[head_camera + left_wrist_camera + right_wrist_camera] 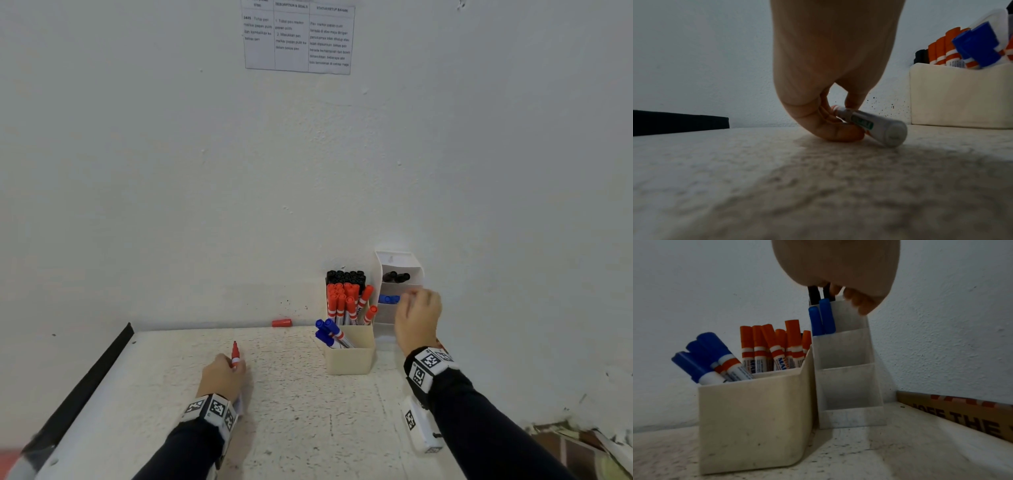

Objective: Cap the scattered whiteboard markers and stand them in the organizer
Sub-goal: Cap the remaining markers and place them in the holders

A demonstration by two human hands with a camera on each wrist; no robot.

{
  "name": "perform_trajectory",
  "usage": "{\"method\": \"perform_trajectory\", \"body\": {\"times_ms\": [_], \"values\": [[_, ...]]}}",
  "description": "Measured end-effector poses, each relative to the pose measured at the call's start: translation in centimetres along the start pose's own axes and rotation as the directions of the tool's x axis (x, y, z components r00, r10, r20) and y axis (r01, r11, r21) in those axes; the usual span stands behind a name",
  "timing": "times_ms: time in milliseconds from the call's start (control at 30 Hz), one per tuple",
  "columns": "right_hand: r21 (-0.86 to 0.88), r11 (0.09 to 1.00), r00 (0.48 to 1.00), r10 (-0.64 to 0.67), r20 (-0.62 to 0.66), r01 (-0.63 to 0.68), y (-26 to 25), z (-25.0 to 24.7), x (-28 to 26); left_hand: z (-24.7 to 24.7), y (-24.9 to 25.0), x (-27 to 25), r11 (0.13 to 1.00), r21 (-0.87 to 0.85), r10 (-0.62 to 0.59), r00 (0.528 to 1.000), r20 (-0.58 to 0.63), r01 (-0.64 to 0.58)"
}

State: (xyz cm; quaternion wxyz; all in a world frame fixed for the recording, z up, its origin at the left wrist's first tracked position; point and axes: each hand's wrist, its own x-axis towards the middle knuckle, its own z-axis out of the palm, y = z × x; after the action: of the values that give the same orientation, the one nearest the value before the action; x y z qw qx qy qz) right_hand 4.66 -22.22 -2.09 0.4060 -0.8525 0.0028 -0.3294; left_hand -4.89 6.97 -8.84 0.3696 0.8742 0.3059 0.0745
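Observation:
My left hand [222, 375] rests on the table and pinches an uncapped red marker [235, 354], its tip pointing away from me. In the left wrist view the thumb and a finger of my left hand [846, 116] hold the marker's white barrel [877, 127] low over the surface. A loose red cap [281, 322] lies at the table's back edge by the wall. My right hand [416, 317] hovers at the white tiered organizer [399, 322], its fingers [859, 305] loosely curled and holding nothing, beside the blue markers [822, 319] in the second tier. Black markers [395, 277] stand in the top tier.
A beige box [349, 359] left of the organizer holds several capped red, blue and black markers. Both stand against the white wall. A cardboard box [962, 413] lies along the wall at the right. A black strip [85, 387] borders the table's left edge.

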Motion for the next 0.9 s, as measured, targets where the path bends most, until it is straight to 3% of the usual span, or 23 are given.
{"method": "perform_trajectory", "body": {"times_ms": [67, 233, 633, 700, 767, 900], "values": [[0.024, 0.998, 0.997, 0.058, -0.056, -0.057, 0.2, 0.0, 0.4, 0.0, 0.1, 0.0, 1.000, 0.009, 0.005, 1.000, 0.014, -0.005], [0.165, 0.928, 0.926, 0.288, 0.245, -0.333, 1.0, 0.3, 2.2, 0.0, 0.0, -0.1, 1.000, -0.001, 0.010, 1.000, 0.020, -0.010], [0.141, 0.930, 0.915, 0.291, 0.280, -0.339, 1.3, 1.0, 2.6, 0.2, -0.1, 0.2, 0.999, 0.041, 0.020, 0.999, 0.038, -0.022], [0.151, 0.933, 0.933, 0.291, 0.212, -0.326, 1.3, 1.1, 2.5, 0.2, -0.1, 0.3, 0.999, 0.044, 0.022, 0.999, 0.035, -0.023], [0.125, 0.961, 0.969, 0.245, 0.040, -0.248, 0.5, 1.0, 2.1, 0.3, -0.1, 0.3, 0.999, 0.037, 0.025, 0.999, 0.029, -0.026], [0.094, 0.994, 0.960, -0.028, -0.278, 0.056, -3.4, 1.1, 1.4, 0.3, -0.1, 0.3, 0.999, 0.019, 0.043, 0.999, -0.002, -0.043]]}}
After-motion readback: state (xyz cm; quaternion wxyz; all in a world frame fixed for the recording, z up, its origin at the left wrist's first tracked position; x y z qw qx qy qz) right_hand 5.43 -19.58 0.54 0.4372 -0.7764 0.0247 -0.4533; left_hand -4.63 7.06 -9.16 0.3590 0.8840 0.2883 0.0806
